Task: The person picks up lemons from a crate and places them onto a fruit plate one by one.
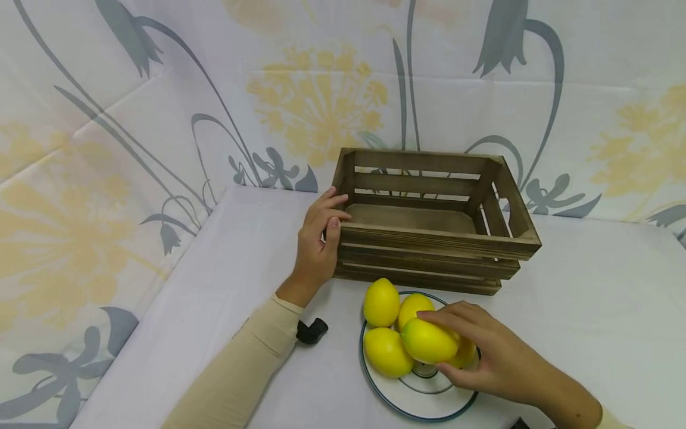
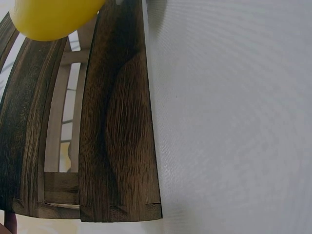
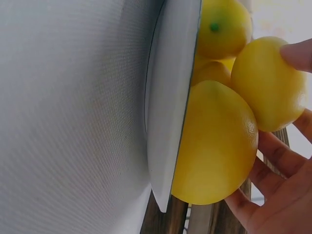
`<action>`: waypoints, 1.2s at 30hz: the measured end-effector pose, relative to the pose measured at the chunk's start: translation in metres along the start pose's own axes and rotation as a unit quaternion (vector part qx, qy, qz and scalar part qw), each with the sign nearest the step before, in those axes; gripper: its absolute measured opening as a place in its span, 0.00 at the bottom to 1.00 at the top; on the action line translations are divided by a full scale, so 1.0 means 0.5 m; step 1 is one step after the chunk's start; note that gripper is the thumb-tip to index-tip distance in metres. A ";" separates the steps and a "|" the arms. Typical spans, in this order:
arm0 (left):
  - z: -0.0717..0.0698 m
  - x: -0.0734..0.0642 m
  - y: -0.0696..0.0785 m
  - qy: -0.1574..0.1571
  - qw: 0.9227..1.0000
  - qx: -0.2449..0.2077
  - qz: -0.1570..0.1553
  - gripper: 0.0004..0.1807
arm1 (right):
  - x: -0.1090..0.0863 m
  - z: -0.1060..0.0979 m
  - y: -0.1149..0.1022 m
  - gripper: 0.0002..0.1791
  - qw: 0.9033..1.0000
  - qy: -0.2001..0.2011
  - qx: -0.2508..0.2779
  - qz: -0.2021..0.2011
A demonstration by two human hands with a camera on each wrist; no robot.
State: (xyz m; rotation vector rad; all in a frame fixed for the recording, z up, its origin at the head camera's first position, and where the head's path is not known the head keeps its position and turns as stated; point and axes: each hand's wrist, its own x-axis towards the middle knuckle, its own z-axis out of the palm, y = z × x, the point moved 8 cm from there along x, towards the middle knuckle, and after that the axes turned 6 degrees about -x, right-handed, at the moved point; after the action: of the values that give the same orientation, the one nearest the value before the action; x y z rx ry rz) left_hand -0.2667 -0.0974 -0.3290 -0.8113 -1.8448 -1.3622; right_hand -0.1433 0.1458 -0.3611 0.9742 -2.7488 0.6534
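A dark brown slatted wooden crate (image 1: 429,238) stands on the white surface, with its floor bare. At its left end my left hand (image 1: 320,241) grips the rim, fingers reaching over it and thumb by the front corner. In front of the crate sits a white plate (image 1: 429,406) with a dark rim, bearing several yellow lemons (image 1: 388,353). My right hand (image 1: 495,351) pinches one lemon (image 3: 265,83) between thumb and fingers, above the others. Another lemon (image 3: 217,146) lies just below it on the plate, partly hidden in the head view.
A small black curved object (image 1: 312,331) lies beside the left wrist. Behind the crate hangs a white cloth (image 1: 321,107) with yellow and grey flowers. White tabletop (image 1: 600,310) extends right of the plate. A dark object (image 1: 518,423) shows at the bottom edge.
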 end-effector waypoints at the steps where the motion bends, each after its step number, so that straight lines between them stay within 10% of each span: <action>1: 0.000 0.000 0.000 -0.001 1.000 0.000 0.000 0.22 | 0.000 0.001 0.000 0.44 1.000 0.000 -0.001 0.001; 36: 0.001 0.002 0.002 0.000 1.000 0.004 -0.001 0.23 | 0.002 0.001 -0.001 0.41 1.000 0.002 -0.008 0.011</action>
State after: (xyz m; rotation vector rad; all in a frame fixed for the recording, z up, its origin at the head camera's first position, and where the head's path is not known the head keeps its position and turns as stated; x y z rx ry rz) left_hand -0.2665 -0.0966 -0.3278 -0.8057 -1.8498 -1.3555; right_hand -0.1436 0.1446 -0.3608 0.9384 -2.7613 0.6352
